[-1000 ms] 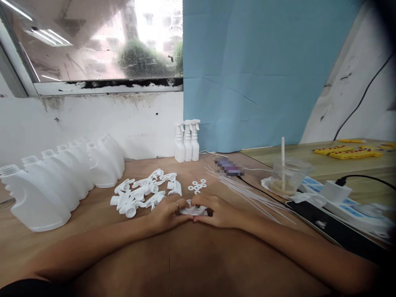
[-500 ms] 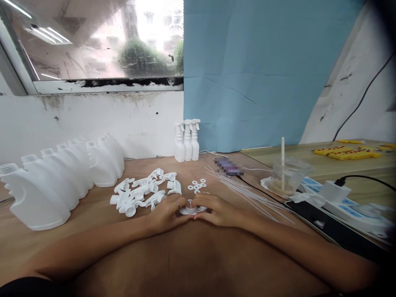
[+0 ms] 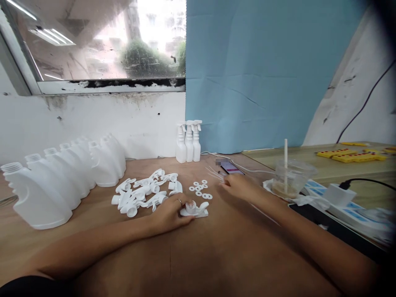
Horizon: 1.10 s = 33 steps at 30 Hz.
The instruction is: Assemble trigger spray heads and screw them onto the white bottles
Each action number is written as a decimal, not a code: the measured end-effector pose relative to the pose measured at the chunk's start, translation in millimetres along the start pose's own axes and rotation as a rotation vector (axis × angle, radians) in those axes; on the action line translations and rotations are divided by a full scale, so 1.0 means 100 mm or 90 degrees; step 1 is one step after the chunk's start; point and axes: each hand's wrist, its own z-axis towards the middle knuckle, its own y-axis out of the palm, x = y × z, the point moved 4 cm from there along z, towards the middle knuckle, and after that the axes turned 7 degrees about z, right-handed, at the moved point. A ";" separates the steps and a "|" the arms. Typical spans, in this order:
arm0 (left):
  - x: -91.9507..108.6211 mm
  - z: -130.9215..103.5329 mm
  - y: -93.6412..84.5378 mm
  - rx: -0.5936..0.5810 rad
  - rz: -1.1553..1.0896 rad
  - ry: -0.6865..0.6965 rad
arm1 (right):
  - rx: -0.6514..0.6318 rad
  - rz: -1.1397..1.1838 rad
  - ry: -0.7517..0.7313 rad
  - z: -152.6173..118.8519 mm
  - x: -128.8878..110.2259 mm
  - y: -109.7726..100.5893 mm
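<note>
My left hand (image 3: 171,212) holds a white spray head (image 3: 198,209) low over the brown table, thumb and fingers closed round its collar. My right hand (image 3: 233,186) is at the near ends of the thin white tubes (image 3: 215,173), by the phone (image 3: 231,168); its fingers look pinched together, and whatever is between them is too small to make out. Several white ring washers (image 3: 198,187) lie between my hands. To the left of my left hand is a loose pile of white spray heads (image 3: 139,194).
Rows of open white bottles (image 3: 43,198) stand at the left. Three bottles with spray heads (image 3: 188,144) stand against the wall. At the right are a plastic cup (image 3: 287,179) with a straw, a power strip (image 3: 349,210), cables and yellow pieces (image 3: 355,156).
My right hand has left the spray head and moved right and up to the tubes. My left hand still holds the spray head, now more exposed. The view has shifted slightly.
</note>
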 end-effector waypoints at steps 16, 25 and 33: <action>-0.03 -0.02 0.04 -0.024 0.018 0.029 | -0.040 0.070 -0.010 0.00 0.18 0.18; -0.05 -0.03 0.06 -0.035 -0.052 -0.015 | -0.046 0.626 -0.237 -0.05 -0.34 0.03; -0.03 0.04 0.04 -0.058 -0.116 -0.059 | -0.016 1.145 -0.133 -0.09 -0.35 -0.16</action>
